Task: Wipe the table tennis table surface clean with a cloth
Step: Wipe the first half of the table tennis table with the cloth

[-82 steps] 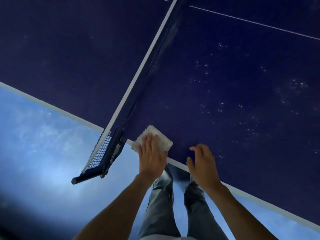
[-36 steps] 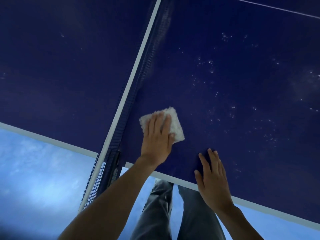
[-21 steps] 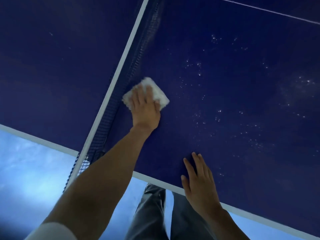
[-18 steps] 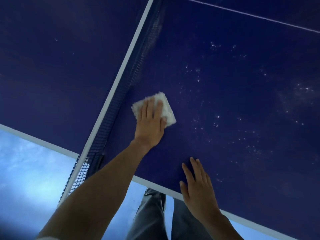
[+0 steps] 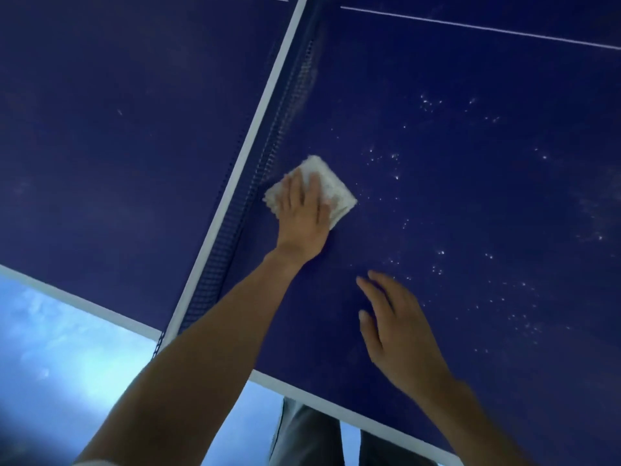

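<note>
The dark blue table tennis table fills most of the head view, its right half dotted with small white specks. A folded white cloth lies flat on that half, right beside the net. My left hand presses down on the cloth with its fingers spread over it. My right hand rests flat on the bare surface near the table's white front edge, fingers apart, holding nothing.
The net with its white top band runs diagonally from the front edge to the top of the view. A thin white line crosses the far surface. Pale blue floor lies below the edge, with grey trousers under it.
My left hand has slid the cloth back and forth beside the net, out from the front edge onto the surface. My right hand has shifted slightly farther onto the table.
</note>
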